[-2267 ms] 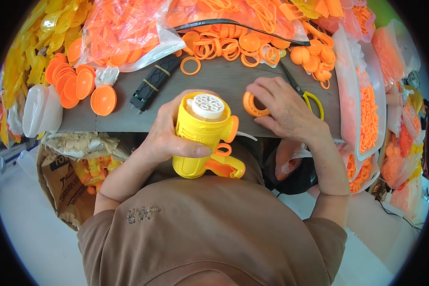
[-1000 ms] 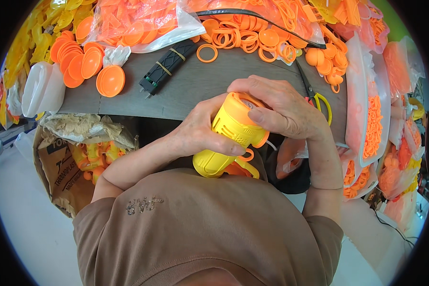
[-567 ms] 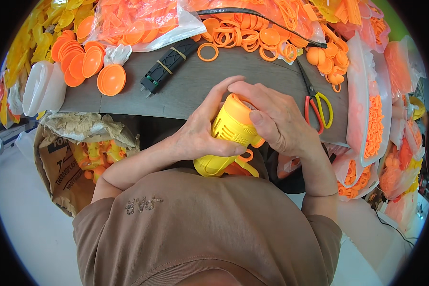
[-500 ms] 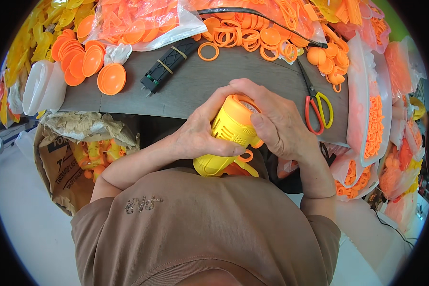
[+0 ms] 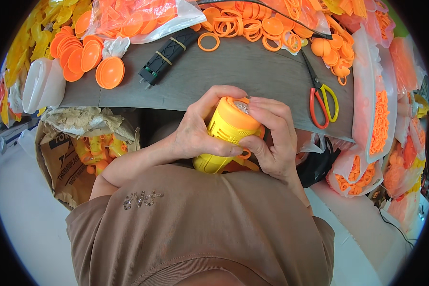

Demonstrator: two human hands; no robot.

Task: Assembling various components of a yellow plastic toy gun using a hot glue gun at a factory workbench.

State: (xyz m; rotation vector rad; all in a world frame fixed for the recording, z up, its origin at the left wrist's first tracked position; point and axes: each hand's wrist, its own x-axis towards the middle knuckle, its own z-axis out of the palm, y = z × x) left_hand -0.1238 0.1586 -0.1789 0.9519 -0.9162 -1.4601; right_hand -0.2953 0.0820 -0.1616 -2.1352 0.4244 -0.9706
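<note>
A yellow plastic cylinder with slots in its side (image 5: 214, 161) is held in front of my chest, its upper end tilted away. An orange collar (image 5: 236, 120) rings that end, with something clear and shiny inside it. My left hand (image 5: 193, 131) wraps round the cylinder, thumb across the near side, fingers behind. Fingers of my right hand (image 5: 277, 143) press at the collar's rim while its thumb touches the side. A small orange ring and part of a handle-like piece show below the right thumb; the rest is hidden.
On the grey table lie a black bar with rubber bands (image 5: 163, 58), scissors with red and yellow handles (image 5: 321, 90), an orange ring (image 5: 208, 42) and orange cups (image 5: 110, 73). A paper sack (image 5: 62, 167) of yellow-orange pieces stands left. Bins (image 5: 367, 95) of orange parts line the right.
My right hand has shifted from covering the top of the collar to its right side, thumb lower. More of the clear end now shows. My left hand keeps its hold.
</note>
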